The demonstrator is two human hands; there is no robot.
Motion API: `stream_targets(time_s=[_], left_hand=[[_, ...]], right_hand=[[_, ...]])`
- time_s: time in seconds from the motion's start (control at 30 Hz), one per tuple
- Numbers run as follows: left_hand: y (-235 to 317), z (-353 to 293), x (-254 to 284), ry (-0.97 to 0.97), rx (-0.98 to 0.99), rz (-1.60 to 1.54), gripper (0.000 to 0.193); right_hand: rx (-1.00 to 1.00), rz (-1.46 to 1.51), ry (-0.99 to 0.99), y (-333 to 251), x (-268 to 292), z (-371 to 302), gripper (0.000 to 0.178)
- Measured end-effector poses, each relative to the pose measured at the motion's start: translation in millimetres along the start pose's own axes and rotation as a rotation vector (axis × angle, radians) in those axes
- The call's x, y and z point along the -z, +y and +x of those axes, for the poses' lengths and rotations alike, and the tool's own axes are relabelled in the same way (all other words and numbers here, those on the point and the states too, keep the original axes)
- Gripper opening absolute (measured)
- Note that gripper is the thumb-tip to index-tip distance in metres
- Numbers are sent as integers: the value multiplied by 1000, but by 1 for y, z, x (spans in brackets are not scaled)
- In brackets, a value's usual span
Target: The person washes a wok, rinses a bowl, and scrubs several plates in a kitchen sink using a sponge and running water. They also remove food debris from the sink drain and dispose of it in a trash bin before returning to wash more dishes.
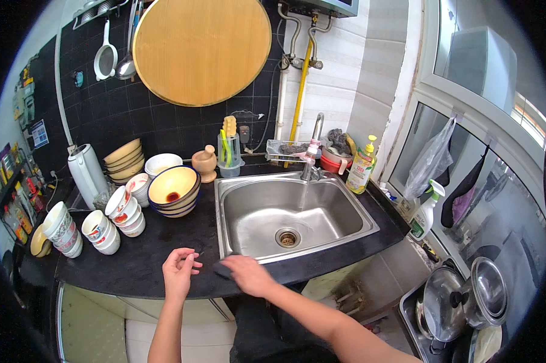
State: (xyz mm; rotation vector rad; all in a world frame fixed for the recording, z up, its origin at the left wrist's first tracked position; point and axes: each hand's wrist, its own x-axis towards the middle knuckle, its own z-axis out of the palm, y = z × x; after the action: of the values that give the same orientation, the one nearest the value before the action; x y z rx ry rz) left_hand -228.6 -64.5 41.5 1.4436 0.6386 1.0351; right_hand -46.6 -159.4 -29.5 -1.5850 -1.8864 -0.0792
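Observation:
My right hand (249,275) is slightly blurred and bends down over the counter (134,266) at the sink's front left corner. Under its fingers is a small dark cloth or pad (223,270), pressed to the black surface; its exact kind is hard to make out. Just left of it, my left hand (181,270) hovers over the counter's front edge, fingers loosely curled and apart, holding nothing. Behind both hands lies the steel sink (255,259). A stack of yellow bowls with blue rims (175,187) stands beyond my left hand, the top one holding a dark red-brown stain.
Small patterned bowls (106,233) stand stacked at left, near a white kettle (88,175). A wooden mortar (204,166) sits behind the sink. A faucet (312,163) rises at its back, beside a yellow soap bottle (362,166). Lidded pots (445,302) stand low at right.

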Motion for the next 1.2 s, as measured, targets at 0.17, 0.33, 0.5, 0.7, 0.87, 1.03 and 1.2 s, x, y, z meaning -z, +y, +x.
stream_targets(time_s=[0.17, 0.33, 0.5, 0.7, 0.87, 1.03, 1.2], left_hand=[[-13, 7, -23, -41, 52, 22, 10], [-19, 13, -58, -122, 64, 11, 10], [-23, 11, -70, -134, 71, 53, 9], [-20, 6, -53, -71, 71, 45, 10], [-22, 17, -35, -16, 74, 32, 11], [-4, 27, -13, 58, -10, -21, 12], [-22, 22, 45, 159, -2, 46, 14]], right_hand=[[-351, -218, 229, 93, 110, -85, 26], [-614, -645, 367, 221, 213, -200, 27], [-1211, -712, 203, 258, 254, -237, 47], [-909, -805, 99, 212, 209, -202, 49], [-663, -710, 0, 146, 136, -121, 43], [-489, -469, -188, 58, 55, -38, 48], [-23, -144, -110, -41, -20, 6, 57]])
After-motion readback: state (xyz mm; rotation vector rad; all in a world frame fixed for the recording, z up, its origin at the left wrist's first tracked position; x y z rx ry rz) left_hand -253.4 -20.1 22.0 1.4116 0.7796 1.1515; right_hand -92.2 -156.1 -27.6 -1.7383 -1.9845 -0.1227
